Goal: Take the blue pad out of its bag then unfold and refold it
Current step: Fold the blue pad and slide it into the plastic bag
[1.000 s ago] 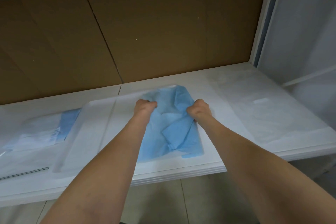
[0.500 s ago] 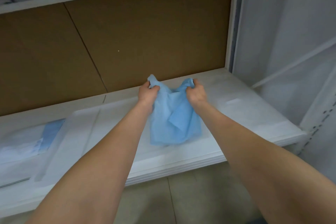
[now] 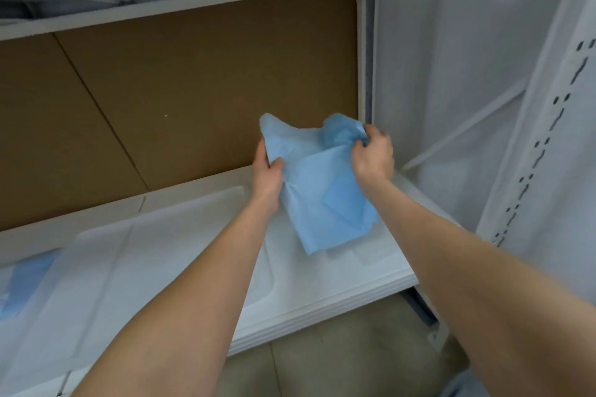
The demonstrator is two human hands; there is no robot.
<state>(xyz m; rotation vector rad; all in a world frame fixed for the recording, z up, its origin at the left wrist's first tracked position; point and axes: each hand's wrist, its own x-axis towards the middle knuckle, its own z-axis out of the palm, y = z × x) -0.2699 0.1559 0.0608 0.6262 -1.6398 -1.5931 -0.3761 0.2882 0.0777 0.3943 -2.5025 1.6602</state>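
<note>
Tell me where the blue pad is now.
In the head view, right of centre, the blue pad hangs over the white shelf, gripped between the left hand and right hand.

Fingers of the left hand (image 3: 267,172) behind the blue pad (image 3: 319,193); blurred blue pack (image 3: 24,277) cropped at left

On my feed a white shelf (image 3: 322,316) runs across the lower frame. It is backed by a brown board (image 3: 193,90) with a slanting seam (image 3: 100,113) through its left part, and an upper shelf rail (image 3: 161,14) crosses overhead. Right of the board I note a pale side panel (image 3: 435,58) crossed by a thin diagonal brace (image 3: 464,130), then a white upright (image 3: 545,138) punched with a row of slots. Below the shelf's front edge are beige floor tiles (image 3: 338,364) with a grout line; light flat and cool, frame edges blurred.
</note>
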